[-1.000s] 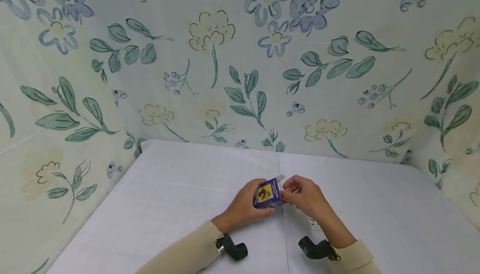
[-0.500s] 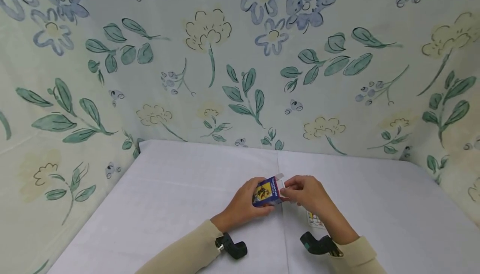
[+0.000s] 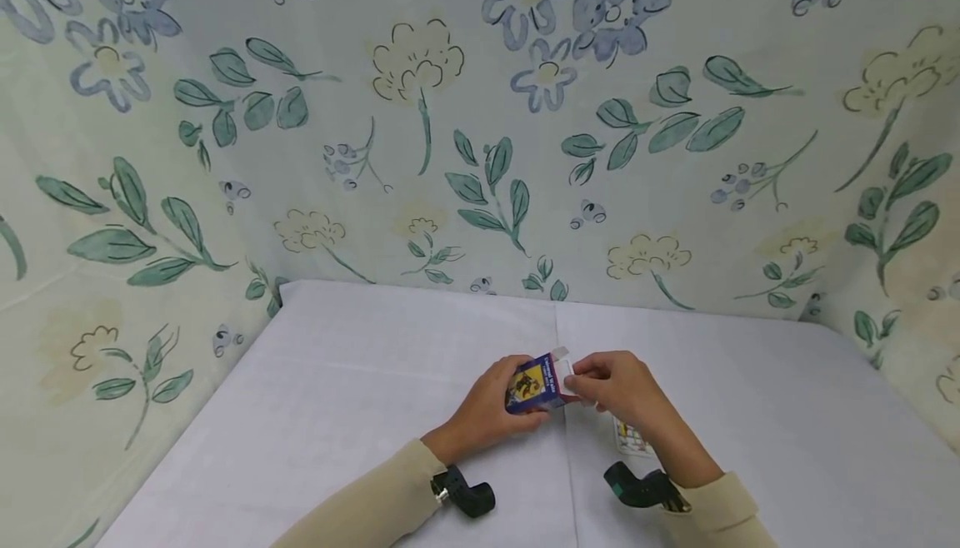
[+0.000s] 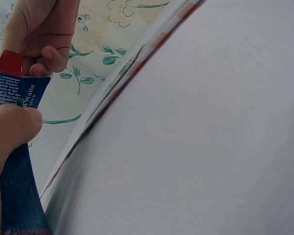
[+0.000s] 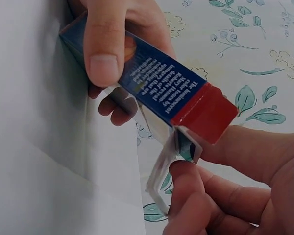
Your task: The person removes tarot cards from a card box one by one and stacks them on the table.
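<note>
My left hand [image 3: 491, 406] grips a blue card box [image 3: 529, 386] with a yellow picture on its face, tilted above the table. Its end toward my right hand is open, with a red flap [image 5: 208, 112] folded out. At that mouth, the fingers and thumb of my right hand [image 3: 611, 381] pinch the white-edged cards [image 5: 188, 147], which stick out a little; most of them are hidden inside the box. In the left wrist view, the left thumb [image 4: 19, 125] lies across the printed narrow side. A picture card [image 3: 632, 440] lies on the table, partly behind my right forearm.
A white cloth covers the table [image 3: 360, 381]. Behind and at both sides hangs a floral curtain [image 3: 420, 198]. Each wrist carries a black camera mount, the left one [image 3: 468, 494] and the right one [image 3: 637, 485].
My right hand has drawn slightly away to the right, and more of the white shows at the box mouth. The left hand and box stay nearly still. More of the table card shows.
</note>
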`<action>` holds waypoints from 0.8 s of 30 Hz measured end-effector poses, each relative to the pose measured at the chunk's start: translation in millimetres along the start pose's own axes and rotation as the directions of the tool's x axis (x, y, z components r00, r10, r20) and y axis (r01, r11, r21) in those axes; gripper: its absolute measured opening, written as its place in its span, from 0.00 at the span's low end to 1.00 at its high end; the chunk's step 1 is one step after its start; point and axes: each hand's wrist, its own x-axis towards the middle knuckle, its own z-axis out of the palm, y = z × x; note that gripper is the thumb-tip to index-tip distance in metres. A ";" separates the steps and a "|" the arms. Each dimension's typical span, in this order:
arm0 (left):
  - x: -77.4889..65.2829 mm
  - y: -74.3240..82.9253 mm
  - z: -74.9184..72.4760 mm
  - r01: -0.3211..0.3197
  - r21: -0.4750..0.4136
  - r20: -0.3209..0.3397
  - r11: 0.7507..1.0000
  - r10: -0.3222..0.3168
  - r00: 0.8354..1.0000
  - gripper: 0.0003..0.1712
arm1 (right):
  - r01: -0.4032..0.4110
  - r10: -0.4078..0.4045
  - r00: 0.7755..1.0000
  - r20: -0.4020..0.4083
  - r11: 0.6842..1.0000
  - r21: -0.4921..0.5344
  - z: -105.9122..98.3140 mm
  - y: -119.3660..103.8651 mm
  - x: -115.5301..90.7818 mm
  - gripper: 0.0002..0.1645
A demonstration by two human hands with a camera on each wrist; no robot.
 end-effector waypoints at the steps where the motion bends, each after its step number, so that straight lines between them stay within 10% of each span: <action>1: 0.1 -0.3 0.2 -0.002 0.002 -0.001 1.000 0.002 1.000 0.42 | -0.001 0.001 1.000 0.001 1.000 0.000 -0.4 0.3 0.0 0.15; 24: 0.7 1.0 0.5 -0.025 0.012 -0.006 1.000 0.025 1.000 0.41 | 0.004 -0.005 1.000 0.013 0.998 0.064 -11.3 2.9 0.9 0.17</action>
